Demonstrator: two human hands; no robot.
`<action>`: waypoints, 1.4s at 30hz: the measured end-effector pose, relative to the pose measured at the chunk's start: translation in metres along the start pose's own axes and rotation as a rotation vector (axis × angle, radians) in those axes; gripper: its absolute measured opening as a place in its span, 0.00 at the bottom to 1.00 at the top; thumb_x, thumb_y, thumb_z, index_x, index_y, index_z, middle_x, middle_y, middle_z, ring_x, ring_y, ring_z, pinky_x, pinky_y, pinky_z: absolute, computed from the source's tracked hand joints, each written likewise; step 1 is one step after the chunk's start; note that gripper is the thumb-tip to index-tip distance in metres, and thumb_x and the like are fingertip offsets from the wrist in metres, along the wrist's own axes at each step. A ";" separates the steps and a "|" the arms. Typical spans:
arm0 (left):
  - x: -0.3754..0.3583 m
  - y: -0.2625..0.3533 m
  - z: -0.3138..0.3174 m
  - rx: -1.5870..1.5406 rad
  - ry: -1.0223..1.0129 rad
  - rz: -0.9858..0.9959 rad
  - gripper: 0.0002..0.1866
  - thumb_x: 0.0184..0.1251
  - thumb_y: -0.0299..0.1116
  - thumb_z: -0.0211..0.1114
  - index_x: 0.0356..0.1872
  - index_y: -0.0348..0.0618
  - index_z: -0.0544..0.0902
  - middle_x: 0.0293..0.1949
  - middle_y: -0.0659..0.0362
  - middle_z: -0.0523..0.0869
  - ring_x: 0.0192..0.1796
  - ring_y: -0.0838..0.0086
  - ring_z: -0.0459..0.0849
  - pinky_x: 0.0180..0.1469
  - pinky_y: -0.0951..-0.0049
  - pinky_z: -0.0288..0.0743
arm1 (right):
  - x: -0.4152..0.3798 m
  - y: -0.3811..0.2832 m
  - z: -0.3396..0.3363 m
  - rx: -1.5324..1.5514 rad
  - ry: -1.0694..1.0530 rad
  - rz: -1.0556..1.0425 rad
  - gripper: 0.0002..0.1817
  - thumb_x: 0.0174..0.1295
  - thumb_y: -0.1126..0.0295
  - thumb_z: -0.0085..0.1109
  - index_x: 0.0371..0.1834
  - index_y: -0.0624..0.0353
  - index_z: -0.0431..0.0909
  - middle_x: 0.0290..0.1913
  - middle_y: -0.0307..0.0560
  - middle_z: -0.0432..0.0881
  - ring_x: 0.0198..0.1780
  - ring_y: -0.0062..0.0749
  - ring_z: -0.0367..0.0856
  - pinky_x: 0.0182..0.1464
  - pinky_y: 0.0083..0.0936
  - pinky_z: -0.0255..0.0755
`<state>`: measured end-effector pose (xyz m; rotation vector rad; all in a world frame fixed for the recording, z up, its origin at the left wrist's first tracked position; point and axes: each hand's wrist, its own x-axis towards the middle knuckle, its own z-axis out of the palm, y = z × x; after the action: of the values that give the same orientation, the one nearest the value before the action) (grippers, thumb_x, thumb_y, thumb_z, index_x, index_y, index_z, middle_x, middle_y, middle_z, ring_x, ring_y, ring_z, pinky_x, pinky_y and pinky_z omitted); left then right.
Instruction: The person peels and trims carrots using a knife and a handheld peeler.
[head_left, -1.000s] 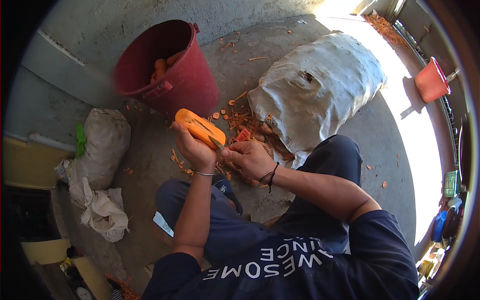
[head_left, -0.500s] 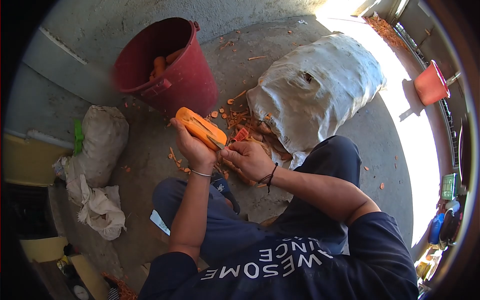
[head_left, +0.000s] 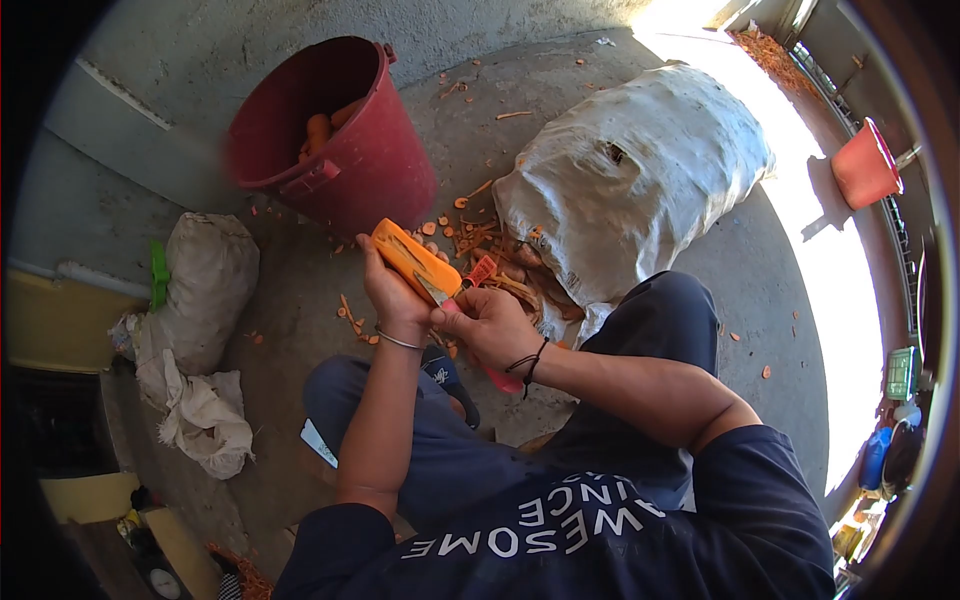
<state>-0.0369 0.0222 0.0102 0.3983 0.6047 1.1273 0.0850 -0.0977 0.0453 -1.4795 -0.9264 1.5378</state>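
Observation:
A peeled orange carrot (head_left: pixel 408 257) with dark grooves down its side rests in my left hand (head_left: pixel 392 300), fingers curled round it from below. My right hand (head_left: pixel 497 328) grips a knife (head_left: pixel 503 379), its reddish-pink handle end showing under the palm. The blade, partly hidden, is against the carrot's near end. Just beyond my right hand, a red plastic object (head_left: pixel 482 270) appears among the peelings; I cannot make out its kind. Unpeeled carrots (head_left: pixel 522 252) spill from the mouth of a big white sack (head_left: pixel 640 160).
A dark red bucket (head_left: pixel 390 160) with carrots inside stands ahead on the left. Carrot slices and peelings (head_left: pixel 470 238) litter the concrete floor. A smaller sack (head_left: pixel 207 290) slumps at the left. Far right, a red pail (head_left: pixel 866 168) sits in sunlight.
The carrot and my left hand have shifted slightly right and tilted more steeply. My right hand has turned, so the knife's pinkish handle end now shows beneath it.

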 end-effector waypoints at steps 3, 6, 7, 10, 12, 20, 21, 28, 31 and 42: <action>-0.002 -0.002 0.005 -0.006 0.039 -0.002 0.35 0.84 0.69 0.43 0.47 0.43 0.78 0.39 0.56 0.82 0.39 0.64 0.82 0.45 0.58 0.81 | 0.000 0.005 0.000 0.052 0.019 -0.009 0.18 0.75 0.55 0.69 0.42 0.62 0.82 0.25 0.36 0.80 0.20 0.19 0.77 0.23 0.22 0.69; -0.004 -0.006 0.010 -0.007 0.068 0.059 0.35 0.84 0.69 0.43 0.48 0.44 0.78 0.39 0.56 0.82 0.39 0.64 0.82 0.45 0.57 0.81 | 0.000 0.008 0.000 0.095 0.035 -0.003 0.17 0.76 0.55 0.68 0.43 0.61 0.82 0.24 0.35 0.80 0.20 0.18 0.76 0.22 0.22 0.68; -0.003 -0.008 0.010 0.011 0.078 0.086 0.36 0.84 0.70 0.41 0.47 0.44 0.77 0.39 0.56 0.82 0.38 0.64 0.83 0.45 0.58 0.82 | 0.001 0.009 0.000 0.125 0.036 0.006 0.17 0.76 0.56 0.67 0.43 0.60 0.82 0.24 0.34 0.80 0.19 0.18 0.75 0.22 0.21 0.67; -0.002 -0.003 0.011 0.044 0.100 0.071 0.37 0.82 0.72 0.41 0.46 0.44 0.77 0.39 0.56 0.82 0.38 0.65 0.84 0.44 0.59 0.83 | 0.008 0.021 0.001 0.095 0.040 -0.056 0.16 0.77 0.56 0.66 0.43 0.60 0.83 0.24 0.33 0.79 0.19 0.17 0.72 0.21 0.21 0.65; -0.002 0.002 0.015 0.060 0.112 0.027 0.37 0.82 0.73 0.42 0.46 0.44 0.77 0.38 0.55 0.82 0.37 0.65 0.84 0.43 0.59 0.83 | 0.008 0.019 -0.001 0.063 0.038 -0.040 0.19 0.77 0.54 0.65 0.43 0.63 0.84 0.25 0.37 0.81 0.22 0.18 0.76 0.25 0.23 0.69; 0.001 0.004 0.008 0.083 0.193 0.010 0.35 0.81 0.72 0.47 0.46 0.46 0.78 0.36 0.57 0.82 0.37 0.65 0.83 0.41 0.59 0.81 | 0.001 0.007 0.007 0.120 0.005 0.008 0.21 0.77 0.53 0.64 0.41 0.65 0.84 0.26 0.35 0.80 0.23 0.18 0.76 0.26 0.23 0.71; 0.001 0.005 0.007 0.075 0.196 0.026 0.35 0.81 0.72 0.47 0.46 0.46 0.78 0.36 0.57 0.82 0.37 0.65 0.83 0.41 0.59 0.81 | 0.001 0.005 0.007 0.153 0.002 0.028 0.19 0.78 0.54 0.65 0.42 0.61 0.83 0.25 0.34 0.78 0.21 0.17 0.73 0.23 0.21 0.67; 0.008 0.010 0.000 0.005 0.164 -0.010 0.35 0.79 0.74 0.47 0.45 0.48 0.79 0.35 0.57 0.83 0.36 0.64 0.85 0.40 0.59 0.83 | -0.006 -0.011 0.000 0.227 -0.065 0.085 0.17 0.78 0.54 0.65 0.41 0.58 0.79 0.24 0.32 0.74 0.18 0.15 0.68 0.19 0.19 0.59; 0.008 0.000 -0.005 0.088 0.125 0.033 0.36 0.79 0.75 0.46 0.46 0.48 0.79 0.36 0.57 0.84 0.35 0.64 0.86 0.40 0.58 0.85 | -0.007 -0.001 0.004 0.065 -0.020 0.017 0.17 0.79 0.55 0.64 0.41 0.58 0.79 0.24 0.31 0.74 0.18 0.14 0.67 0.19 0.19 0.58; -0.007 -0.006 0.014 0.265 0.203 0.145 0.39 0.80 0.74 0.43 0.51 0.41 0.74 0.36 0.53 0.85 0.34 0.68 0.88 0.41 0.66 0.88 | -0.007 -0.005 0.006 0.215 0.035 0.031 0.16 0.79 0.56 0.64 0.41 0.59 0.79 0.23 0.30 0.75 0.18 0.12 0.67 0.19 0.18 0.59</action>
<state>-0.0265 0.0133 0.0194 0.5661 0.9206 1.2395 0.0793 -0.1020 0.0532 -1.3676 -0.6972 1.5758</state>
